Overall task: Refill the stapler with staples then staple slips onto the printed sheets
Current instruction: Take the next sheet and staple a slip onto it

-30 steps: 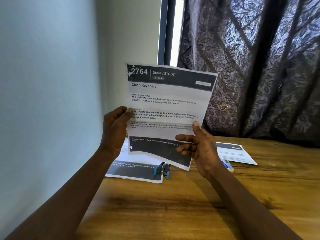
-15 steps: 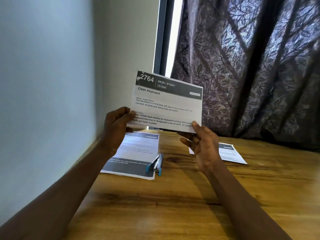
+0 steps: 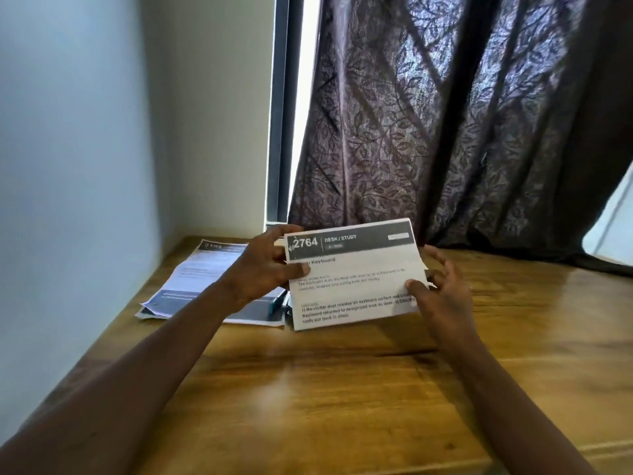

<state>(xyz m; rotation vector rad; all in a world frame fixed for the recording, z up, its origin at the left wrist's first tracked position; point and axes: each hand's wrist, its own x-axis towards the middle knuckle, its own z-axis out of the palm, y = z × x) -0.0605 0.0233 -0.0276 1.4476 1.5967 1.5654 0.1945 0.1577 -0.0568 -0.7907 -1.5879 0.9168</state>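
Note:
I hold a folded printed sheet [image 3: 352, 275] headed "2764 DESK / STUDY" low over the wooden desk [image 3: 342, 389]. My left hand [image 3: 263, 269] pinches its upper left edge, thumb on the front. My right hand [image 3: 442, 289] pinches its lower right corner, thumb on the front and fingers behind. A blue and grey stapler [image 3: 278, 303] lies on the desk just left of the sheet, mostly hidden behind it and my left wrist. It rests on another printed sheet [image 3: 202, 279] lying flat at the desk's back left.
A pale wall [image 3: 68, 166] borders the desk's left side. A dark patterned curtain [image 3: 462, 132] hangs behind the desk, with a bright window strip [image 3: 308, 97] to its left. The desk's near half shows bare wood.
The sheet went from unfolded and raised to folded in half, then came down toward the desk. My view tilted with it, and my hands now hold it lower.

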